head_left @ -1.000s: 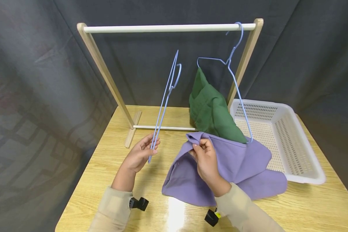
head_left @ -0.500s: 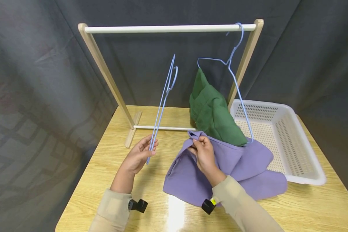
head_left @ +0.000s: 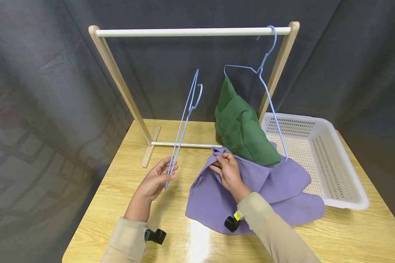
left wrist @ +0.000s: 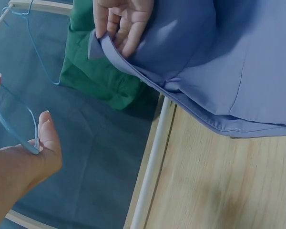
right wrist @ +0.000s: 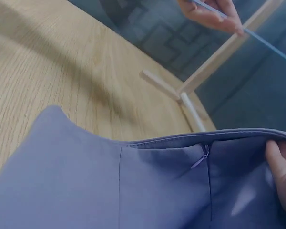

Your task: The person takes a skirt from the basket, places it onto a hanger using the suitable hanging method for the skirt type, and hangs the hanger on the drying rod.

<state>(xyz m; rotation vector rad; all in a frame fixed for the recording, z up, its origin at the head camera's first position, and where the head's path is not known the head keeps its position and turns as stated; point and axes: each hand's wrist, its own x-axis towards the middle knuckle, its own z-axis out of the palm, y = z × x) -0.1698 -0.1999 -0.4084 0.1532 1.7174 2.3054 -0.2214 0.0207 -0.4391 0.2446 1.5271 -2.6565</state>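
Observation:
My left hand holds a light-blue hanger by one end, between thumb and fingers. The hanger stands nearly edge-on, tilted up and away, its hook toward the right. With my right hand I pinch the waist edge of a purple skirt, lifting that corner off the table. In the right wrist view a small zipper pull shows just below the skirt's waist edge. The rest of the skirt spreads rightward over the table. Fabric hides some of my right fingers in the left wrist view.
A wooden rack with a white rail stands at the back. From its right end hangs a second blue hanger bearing a green garment, which droops close behind the skirt. A white perforated basket sits at the right.
My left hand has lowered the hanger and shifted it slightly left. My right hand has moved a little up and left, its forearm swinging left, still pinching the skirt's edge.

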